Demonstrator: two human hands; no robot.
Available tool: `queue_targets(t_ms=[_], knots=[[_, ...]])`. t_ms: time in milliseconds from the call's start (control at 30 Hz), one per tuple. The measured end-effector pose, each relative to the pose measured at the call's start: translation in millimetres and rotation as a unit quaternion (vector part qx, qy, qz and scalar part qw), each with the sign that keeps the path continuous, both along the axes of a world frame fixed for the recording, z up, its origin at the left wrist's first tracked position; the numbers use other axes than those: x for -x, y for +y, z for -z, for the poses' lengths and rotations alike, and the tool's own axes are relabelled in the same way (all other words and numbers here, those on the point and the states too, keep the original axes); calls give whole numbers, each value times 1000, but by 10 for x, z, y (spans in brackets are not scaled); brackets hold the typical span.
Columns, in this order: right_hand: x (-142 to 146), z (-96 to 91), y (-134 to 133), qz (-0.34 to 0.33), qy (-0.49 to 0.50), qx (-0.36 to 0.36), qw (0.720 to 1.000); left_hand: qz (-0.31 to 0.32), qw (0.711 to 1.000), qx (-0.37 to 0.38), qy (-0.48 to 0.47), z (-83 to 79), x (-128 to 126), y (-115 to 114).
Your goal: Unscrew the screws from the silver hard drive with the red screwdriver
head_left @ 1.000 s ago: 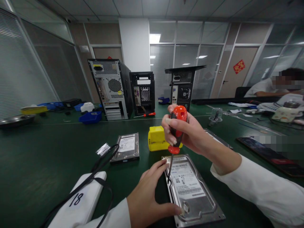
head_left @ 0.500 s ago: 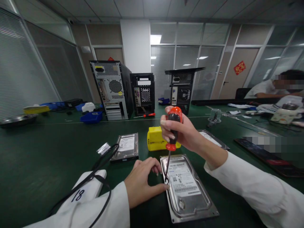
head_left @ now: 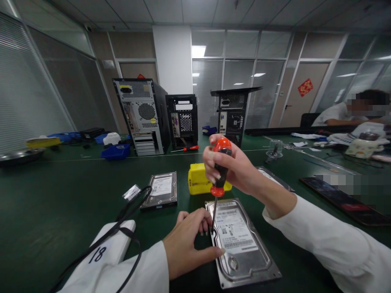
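Observation:
A silver hard drive [head_left: 241, 264] with a white label lies flat on the table before me. My right hand [head_left: 224, 165] is closed round the red-and-black handle of a screwdriver [head_left: 218, 190]. Its shaft points down, slightly tilted, and the tip meets the drive's left edge, where a screw cannot be made out. Along that same edge rests my left hand [head_left: 192, 240], its thumb on top of the drive and its bent fingers beside the tip, steadying it. A yellow block-like object [head_left: 198, 179] stands just behind the drive, partly hidden by my right hand.
Another hard drive [head_left: 162, 188] lies at left, a third [head_left: 271, 176] behind my right forearm. A white box marked 18 [head_left: 100, 248] and a black cable [head_left: 122, 217] are near my left sleeve. Computer cases [head_left: 146, 118] stand at the back. A person [head_left: 336, 116] sits far right.
My left thumb has slid down and right over the drive, and its fingers have come closer to the screwdriver tip. The screwdriver handle has dropped slightly and shifted left with my right hand.

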State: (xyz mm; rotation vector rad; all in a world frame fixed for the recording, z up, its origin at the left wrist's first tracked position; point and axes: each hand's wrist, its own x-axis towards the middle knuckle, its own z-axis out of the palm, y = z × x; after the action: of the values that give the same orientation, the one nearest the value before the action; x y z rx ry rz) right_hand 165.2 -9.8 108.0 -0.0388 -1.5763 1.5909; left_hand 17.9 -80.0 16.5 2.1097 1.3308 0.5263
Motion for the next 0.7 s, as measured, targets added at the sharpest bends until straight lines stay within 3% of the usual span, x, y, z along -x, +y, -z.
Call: queue_targets(t_ms=[133,333,567,700], knots=[[-39,-17,-7,-18,-34,10,999,1,1000,2,-1,14,6,10],[-22,-11,27,19,-14,-3,1000,10,1000,-4,4,3,8,17],[-80,-54,-15,-16,-30,3,999,28,999,4,17,-17,13,56],[-81,-38,5,-3,-41,9,999,23,1000,11,17,-39,13,58]])
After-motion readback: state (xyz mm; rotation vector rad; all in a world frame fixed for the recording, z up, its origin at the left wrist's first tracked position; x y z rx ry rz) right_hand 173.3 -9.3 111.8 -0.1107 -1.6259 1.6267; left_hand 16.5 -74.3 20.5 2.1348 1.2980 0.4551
